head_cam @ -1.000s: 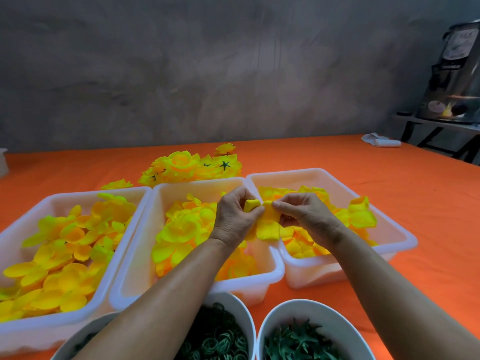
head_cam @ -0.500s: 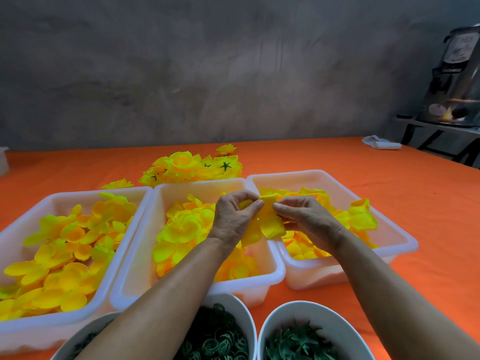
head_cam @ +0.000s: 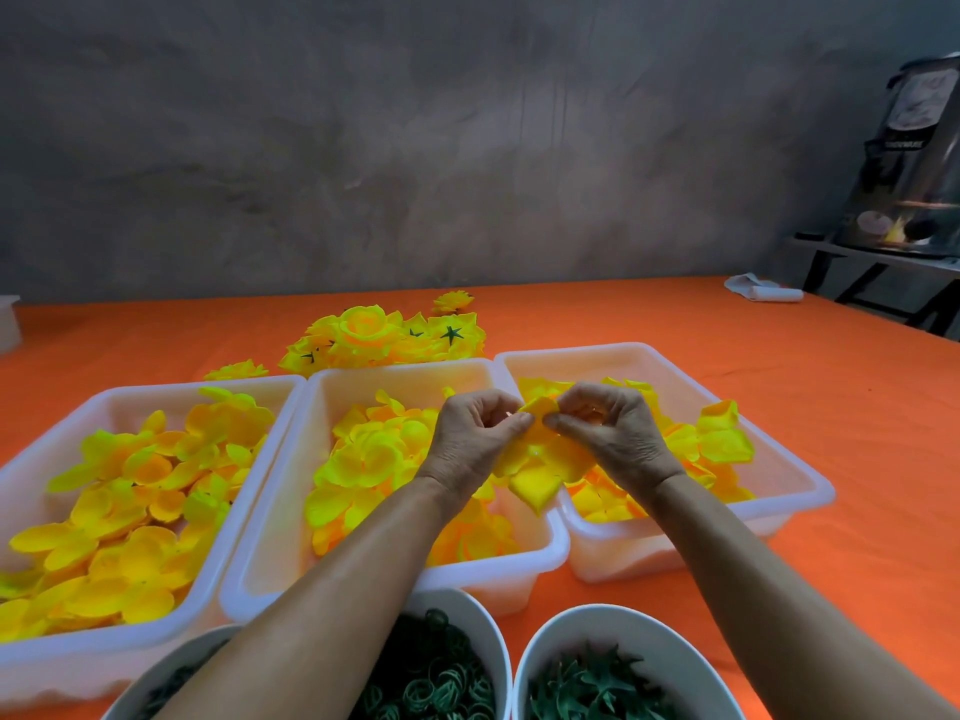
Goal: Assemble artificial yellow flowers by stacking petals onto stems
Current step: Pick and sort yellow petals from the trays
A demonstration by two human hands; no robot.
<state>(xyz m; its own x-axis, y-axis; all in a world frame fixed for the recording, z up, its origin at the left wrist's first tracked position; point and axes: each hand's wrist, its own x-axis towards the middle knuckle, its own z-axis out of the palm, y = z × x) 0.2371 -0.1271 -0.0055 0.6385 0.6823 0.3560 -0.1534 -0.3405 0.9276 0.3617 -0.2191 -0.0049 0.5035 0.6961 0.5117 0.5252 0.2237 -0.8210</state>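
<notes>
My left hand [head_cam: 470, 439] and my right hand [head_cam: 610, 433] meet above the gap between the middle tray [head_cam: 535, 556] and the right tray [head_cam: 795, 504]. Both pinch the top of one yellow petal piece [head_cam: 540, 467], whose lower petals hang down between my wrists. No stem shows inside it. Loose yellow petals fill the left tray [head_cam: 244, 506], the middle tray and the right tray. A heap of finished yellow flowers [head_cam: 384, 337] with green star backs lies behind the trays.
At the near edge stand white bowls: one of green rings [head_cam: 436, 678], one of green star-shaped calyxes [head_cam: 597, 685]. An orange cloth [head_cam: 857, 433] covers the table. A white rolled cloth [head_cam: 761, 291] lies far right, near a metal rack [head_cam: 914, 200].
Both hands have lifted the petal piece slightly and closed in on its top, with the fingertips now nearly touching. The hanging petals have shifted lower between my wrists.
</notes>
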